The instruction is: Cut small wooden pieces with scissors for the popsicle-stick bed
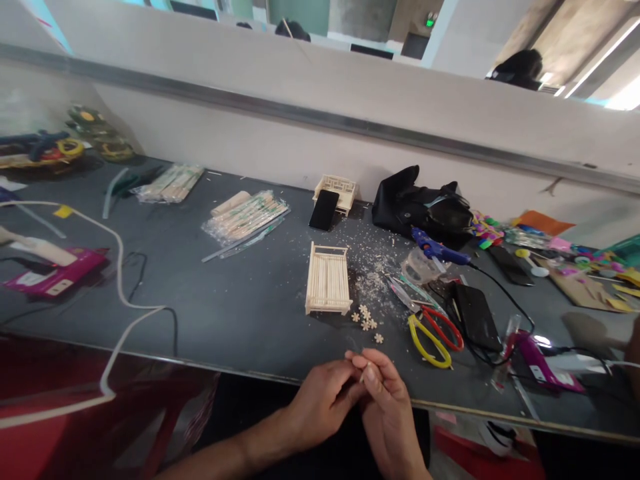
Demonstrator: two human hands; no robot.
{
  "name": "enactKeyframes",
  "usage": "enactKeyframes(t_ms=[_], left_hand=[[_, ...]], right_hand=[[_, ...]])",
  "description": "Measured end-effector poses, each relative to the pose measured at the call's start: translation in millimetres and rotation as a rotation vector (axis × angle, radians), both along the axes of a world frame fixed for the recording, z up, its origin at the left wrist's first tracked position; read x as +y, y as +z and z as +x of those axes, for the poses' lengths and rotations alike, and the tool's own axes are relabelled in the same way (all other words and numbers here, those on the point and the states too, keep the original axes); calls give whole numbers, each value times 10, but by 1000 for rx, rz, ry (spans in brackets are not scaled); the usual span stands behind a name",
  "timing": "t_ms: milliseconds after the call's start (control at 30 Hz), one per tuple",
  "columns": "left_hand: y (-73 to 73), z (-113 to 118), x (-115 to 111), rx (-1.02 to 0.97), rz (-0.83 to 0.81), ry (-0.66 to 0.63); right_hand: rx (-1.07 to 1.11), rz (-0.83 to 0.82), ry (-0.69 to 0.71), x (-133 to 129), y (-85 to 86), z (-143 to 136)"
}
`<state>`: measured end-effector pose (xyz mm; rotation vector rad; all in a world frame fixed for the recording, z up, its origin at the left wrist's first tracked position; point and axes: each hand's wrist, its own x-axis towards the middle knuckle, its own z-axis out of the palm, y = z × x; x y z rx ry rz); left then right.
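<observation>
My left hand (325, 400) and my right hand (387, 400) meet at the table's front edge, fingers closed together. Between the fingertips is a tiny pale piece, too small to name; which hand grips it, or whether both do, is hard to tell. Just beyond them on the table lie several small wooden flower shapes (379, 339). A miniature wooden bed (328, 280) made of sticks stands upright behind my hands, slightly to the left. Right of the flowers are scissors with yellow and red handles (430, 341).
A blue glue gun (440, 248) rests on a clear holder, near a black bag (420, 207). Phones, one leaning on a small wooden bench (345, 187), bagged sticks (255, 217), scraps, cables and magenta power strips (55, 272) lie about. A white cable (120, 260) crosses the left side.
</observation>
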<state>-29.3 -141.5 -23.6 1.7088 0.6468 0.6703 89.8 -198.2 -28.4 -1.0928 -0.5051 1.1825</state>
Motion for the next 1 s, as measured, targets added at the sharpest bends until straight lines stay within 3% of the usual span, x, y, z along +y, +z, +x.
enactKeyframes(t_ms=[67,167,267,367,533,567,667,767,900,1000], left_hand=[[46,-25,0,19,48,-7],[126,-86,6,31,56,-12],[162,-137,29,-23,-212,7],[153,-144,84,-156,-456,99],[163,-136,214,-233,-384,327],[168,-133,228,-238,-401,338],[174,-97,216,-239,-556,308],[165,-21,136,-242,-660,252],[128,27,40,-236,-623,210],[74,-65,61,-172,-544,199]], right_hand=[[0,12,-30,22,40,79],[-57,71,-243,73,138,261],[-190,131,-369,57,200,422],[-489,64,-277,-69,156,460],[-757,20,158,-277,42,451],[-833,45,180,-287,52,465],[-1099,164,69,-246,144,489],[-1200,225,1,-148,229,412],[-1166,256,25,-38,227,243],[-1171,266,83,-5,193,223]])
